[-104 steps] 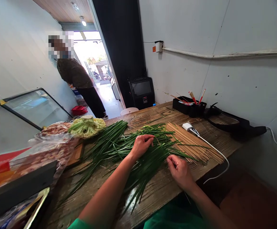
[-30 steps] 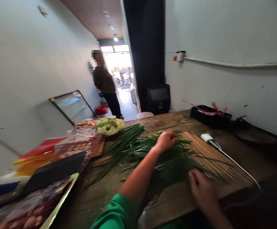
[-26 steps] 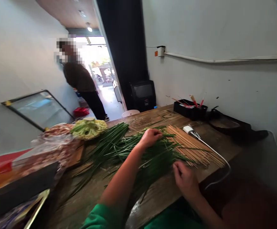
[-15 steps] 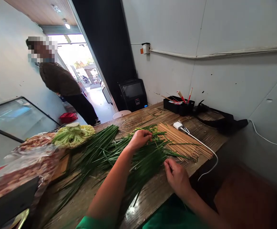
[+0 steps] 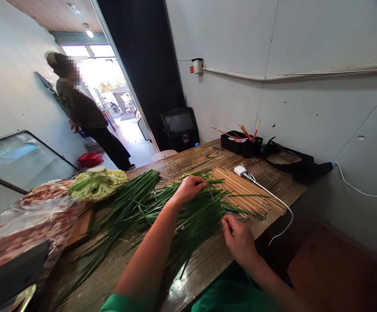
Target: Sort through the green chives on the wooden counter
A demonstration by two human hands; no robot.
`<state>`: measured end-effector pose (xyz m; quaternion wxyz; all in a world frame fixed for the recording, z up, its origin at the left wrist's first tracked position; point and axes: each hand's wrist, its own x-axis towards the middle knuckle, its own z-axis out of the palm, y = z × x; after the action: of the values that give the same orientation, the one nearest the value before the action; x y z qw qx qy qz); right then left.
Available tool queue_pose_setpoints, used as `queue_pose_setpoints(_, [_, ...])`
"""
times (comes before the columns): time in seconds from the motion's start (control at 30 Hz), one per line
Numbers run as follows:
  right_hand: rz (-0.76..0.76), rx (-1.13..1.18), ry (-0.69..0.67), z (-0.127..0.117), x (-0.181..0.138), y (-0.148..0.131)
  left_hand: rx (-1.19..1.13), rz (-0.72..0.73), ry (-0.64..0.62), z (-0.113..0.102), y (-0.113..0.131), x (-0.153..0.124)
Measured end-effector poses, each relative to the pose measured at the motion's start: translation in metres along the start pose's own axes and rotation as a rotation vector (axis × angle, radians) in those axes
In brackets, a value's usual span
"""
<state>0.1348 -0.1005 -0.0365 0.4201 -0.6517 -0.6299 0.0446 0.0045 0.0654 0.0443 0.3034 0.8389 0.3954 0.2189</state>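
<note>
A big pile of long green chives (image 5: 149, 208) lies spread over the wooden table (image 5: 207, 268). My left hand (image 5: 190, 189) rests on the chives near their far end, fingers curled down onto the leaves. My right hand (image 5: 238, 238) sits at the near edge of the pile, thumb and fingers pinched together on a chive leaf. A bed of thin bamboo skewers (image 5: 253, 195) lies just right of the chives, with some leaves lying across it.
A white charger with its cable (image 5: 240, 170) lies on the skewers. A black box of chopsticks (image 5: 240, 143) and a black bag (image 5: 295, 167) stand by the wall. Cauliflower (image 5: 95, 182) and bagged meat (image 5: 35, 216) sit at left. A person (image 5: 84, 112) stands near the doorway.
The view swung left and back again. My hands have stayed on the chives. The person by the doorway has turned away towards the wall.
</note>
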Motion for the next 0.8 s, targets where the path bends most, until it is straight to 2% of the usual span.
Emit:
queue_pose_setpoints(0.2, [0.027, 0.012, -0.018, -0.0017, 0.0000, -0.0011, -0.045, 0.018, -0.091, -0.0038, 0.0024, -0.0024])
queue_pose_setpoints(0.4, [0.031, 0.027, -0.019, -0.0022, -0.0001, -0.0014, 0.019, -0.009, -0.022, -0.0032, 0.0068, -0.0028])
queue_pose_setpoints(0.8, [0.006, 0.014, 0.001, -0.0001, 0.0013, 0.0006, -0.081, -0.048, -0.062, 0.0002, 0.0010, -0.0013])
